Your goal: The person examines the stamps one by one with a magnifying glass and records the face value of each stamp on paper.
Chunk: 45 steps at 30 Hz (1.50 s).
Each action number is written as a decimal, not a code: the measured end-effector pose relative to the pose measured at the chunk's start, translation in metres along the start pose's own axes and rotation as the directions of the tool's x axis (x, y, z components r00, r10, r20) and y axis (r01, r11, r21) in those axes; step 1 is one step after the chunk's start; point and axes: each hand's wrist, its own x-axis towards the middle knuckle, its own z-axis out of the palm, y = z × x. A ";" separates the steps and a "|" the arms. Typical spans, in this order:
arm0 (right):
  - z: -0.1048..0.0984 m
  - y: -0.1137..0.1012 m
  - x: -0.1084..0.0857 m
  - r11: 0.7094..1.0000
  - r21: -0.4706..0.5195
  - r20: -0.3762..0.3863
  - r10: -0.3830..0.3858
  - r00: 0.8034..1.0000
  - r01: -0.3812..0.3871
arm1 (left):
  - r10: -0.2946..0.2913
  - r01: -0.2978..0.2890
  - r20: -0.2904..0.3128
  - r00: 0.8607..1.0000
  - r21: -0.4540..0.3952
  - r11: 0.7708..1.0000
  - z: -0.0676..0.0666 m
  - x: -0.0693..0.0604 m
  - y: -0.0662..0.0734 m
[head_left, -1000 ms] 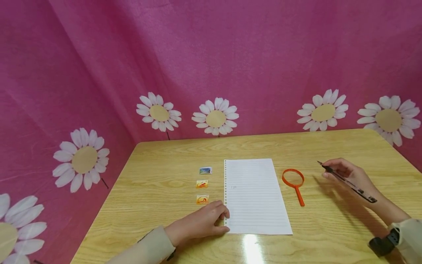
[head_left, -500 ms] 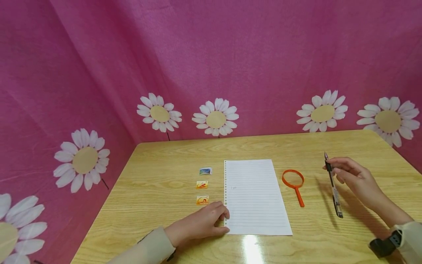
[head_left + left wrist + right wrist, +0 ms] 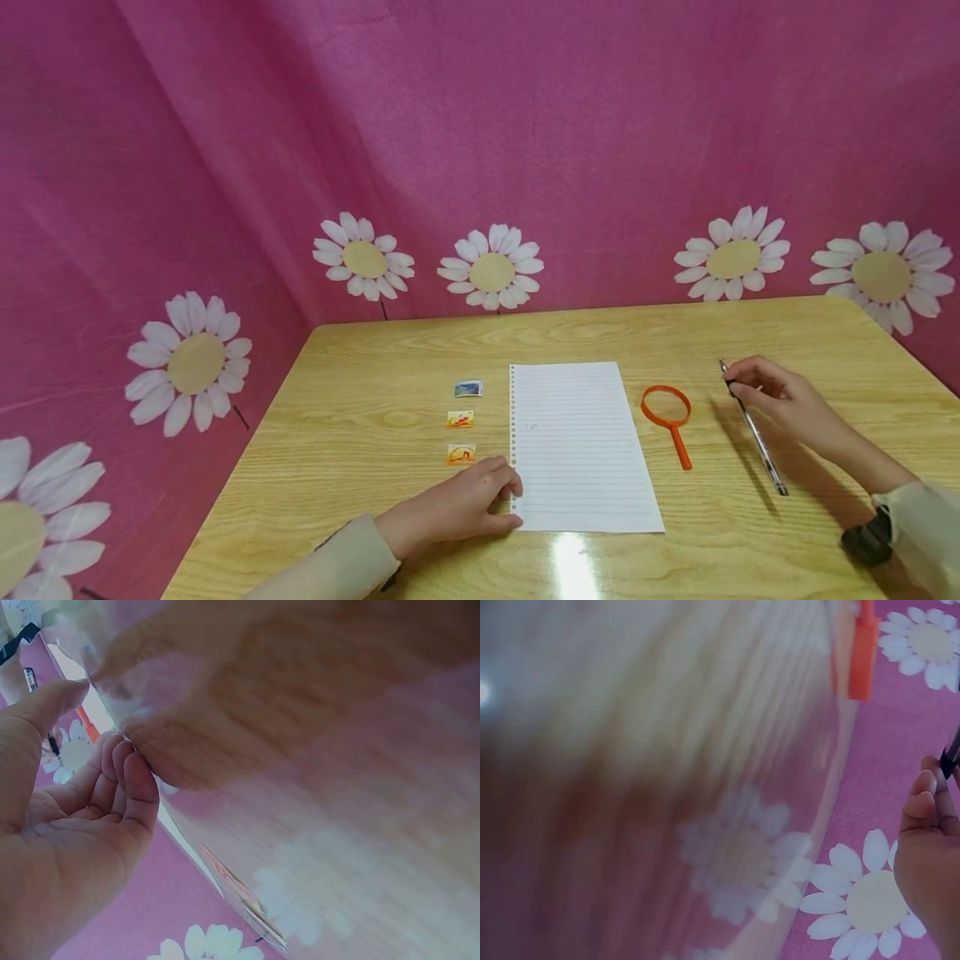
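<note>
A lined sheet of paper [image 3: 585, 450] lies on the table with small faint writing at its left. My left hand [image 3: 465, 504] rests on the paper's lower left edge, fingers loosely bent. Right of a red magnifying glass [image 3: 679, 442], my right hand [image 3: 798, 412] pinches a pen [image 3: 759, 442] near its upper end, its other end slanting down toward the table's front. The right wrist view shows the fingers of this hand [image 3: 934, 832] round the pen's dark part [image 3: 949, 761]. In the left wrist view the left hand [image 3: 82, 810] touches the tabletop with its fingertips.
Three small picture cards lie in a column left of the paper: a blue one [image 3: 468, 389] at the back, then two yellow ones [image 3: 460, 419], [image 3: 461, 454]. Behind the wooden table [image 3: 360, 375] hangs a pink curtain [image 3: 600, 150] with white flowers.
The pen has turned in my right hand from slanting across to the lower right, through nearly upright, to a steeper slant than at first. That hand has shifted slightly left. The left hand has stayed.
</note>
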 end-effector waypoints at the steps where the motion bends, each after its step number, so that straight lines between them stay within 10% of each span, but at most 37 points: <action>1: 0.001 0.002 0.002 1.000 -0.021 0.008 -0.008 1.000 0.008 | -0.001 0.001 0.001 1.000 -0.001 1.000 0.000 0.000 0.000; 13: 0.015 0.011 0.020 0.961 -0.273 0.110 -0.003 0.994 0.033 | 0.002 -0.002 -0.007 1.000 0.012 1.000 0.002 0.001 -0.001; 35: 0.023 0.015 0.026 0.903 -0.371 0.261 -0.124 0.957 0.218 | 0.024 -0.024 -0.023 0.999 -0.006 1.000 0.001 -0.002 0.000; 40: 0.026 0.012 0.027 0.886 -0.394 0.206 -0.176 0.963 0.246 | 0.042 -0.053 -0.127 0.991 -0.082 0.995 -0.003 -0.002 -0.006; 45: 0.030 0.007 0.028 0.873 -0.420 0.155 -0.201 0.967 0.249 | 0.024 -0.064 -0.316 0.949 -0.116 0.991 -0.010 -0.003 -0.019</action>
